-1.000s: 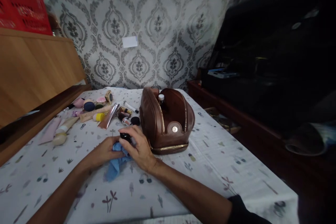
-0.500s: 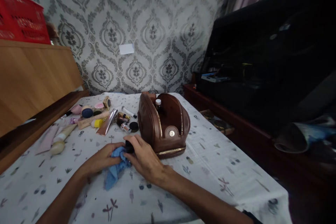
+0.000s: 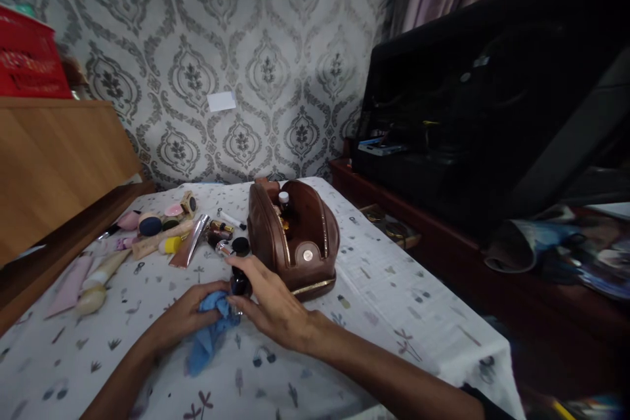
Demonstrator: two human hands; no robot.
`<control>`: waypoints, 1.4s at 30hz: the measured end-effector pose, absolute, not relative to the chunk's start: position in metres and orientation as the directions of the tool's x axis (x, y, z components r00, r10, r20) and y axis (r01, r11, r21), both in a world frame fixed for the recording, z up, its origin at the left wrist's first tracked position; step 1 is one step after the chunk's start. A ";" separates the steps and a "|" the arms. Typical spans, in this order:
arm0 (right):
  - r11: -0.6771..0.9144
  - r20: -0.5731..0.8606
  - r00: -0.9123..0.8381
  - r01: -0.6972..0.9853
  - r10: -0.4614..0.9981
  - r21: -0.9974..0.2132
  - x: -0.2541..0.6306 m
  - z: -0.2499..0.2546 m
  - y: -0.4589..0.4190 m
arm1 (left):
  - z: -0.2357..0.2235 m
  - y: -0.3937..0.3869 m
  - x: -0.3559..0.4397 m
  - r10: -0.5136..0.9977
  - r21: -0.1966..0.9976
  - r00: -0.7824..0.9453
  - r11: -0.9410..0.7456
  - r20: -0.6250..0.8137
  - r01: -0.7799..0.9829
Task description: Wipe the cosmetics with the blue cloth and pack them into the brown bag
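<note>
A crumpled blue cloth (image 3: 207, 341) is bunched in my left hand (image 3: 194, 312), with its loose end hanging toward the table. My right hand (image 3: 273, 305) grips a small dark bottle (image 3: 239, 282) with glossy, partly clear sides, close against the cloth. Fingers cover part of the bottle. Just beyond it lies a round black cap (image 3: 240, 246). To the right of the bottle, a brown leather toiletry bag (image 3: 268, 230) stands unzipped, and inside it a white-capped bottle (image 3: 284, 199) shows.
Cosmetics spread over the left of the table: a rose-coloured tube (image 3: 189, 243), a yellow-capped tube (image 3: 170, 245), a pink tube (image 3: 71, 285) and several others. A patterned white cloth (image 3: 384, 315) covers the table. A black television (image 3: 467, 98) stands at right, a wooden cabinet (image 3: 59, 151) at left.
The view has turned a little to the right. Between my hands the bottle now shows more of its dark glossy side. Both hands keep hold of the cloth and bottle.
</note>
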State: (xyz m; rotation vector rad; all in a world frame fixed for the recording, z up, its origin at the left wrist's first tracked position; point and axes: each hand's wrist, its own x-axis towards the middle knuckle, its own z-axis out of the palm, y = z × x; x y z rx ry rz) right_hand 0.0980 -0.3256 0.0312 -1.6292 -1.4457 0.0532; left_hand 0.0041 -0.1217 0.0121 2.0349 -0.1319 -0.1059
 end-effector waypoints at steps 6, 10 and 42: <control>0.114 0.547 0.361 0.750 0.755 -0.652 0.097 0.019 -0.315 | 0.002 -0.118 0.004 -0.036 0.875 0.999 -0.483 0.016 -0.031; 0.071 0.586 0.368 0.803 0.722 -0.592 0.093 -0.001 -0.304 | -0.004 -0.115 0.007 -0.018 0.877 1.000 -0.480 0.024 -0.030; 0.032 0.601 0.377 0.829 0.705 -0.558 0.085 -0.010 -0.305 | 0.035 -0.113 0.038 0.183 0.640 0.909 -0.760 0.374 -0.111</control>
